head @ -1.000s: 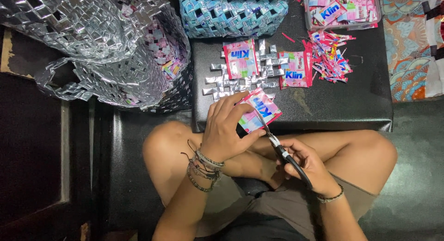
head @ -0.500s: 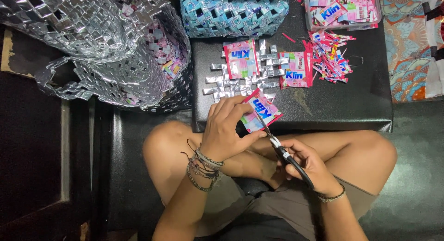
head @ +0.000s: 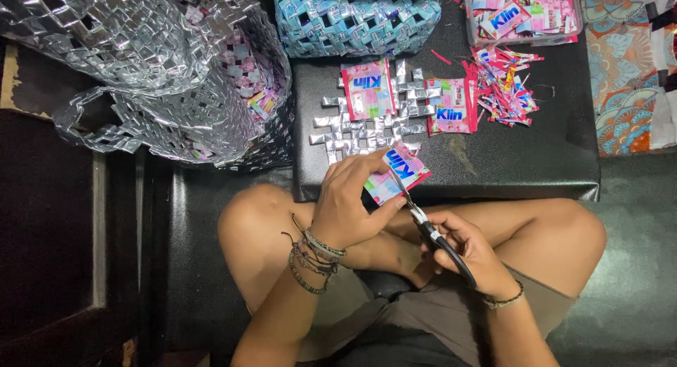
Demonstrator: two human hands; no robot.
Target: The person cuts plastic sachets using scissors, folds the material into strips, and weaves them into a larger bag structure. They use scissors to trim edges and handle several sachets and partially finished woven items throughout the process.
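Note:
My left hand (head: 352, 201) pinches a pink and blue plastic sachet (head: 397, 173) just above my crossed legs. My right hand (head: 462, 247) grips black-handled scissors (head: 423, 222), whose blades reach up and to the left into the sachet's edge. Both hands sit at the near edge of a low black padded table (head: 522, 162). A silver woven strip mat (head: 367, 131) lies on the table just beyond the held sachet.
Two more pink sachets (head: 368, 88) (head: 448, 106) lie on the mat. A pile of pink cut trimmings (head: 508, 85) lies to the right. A clear tray of sachets (head: 525, 14) stands behind it. A blue woven bag (head: 356, 18) and silver woven bags (head: 141, 64) are at top left.
The scissors have worked slightly further along the sachet's edge; both hands stay almost where they were.

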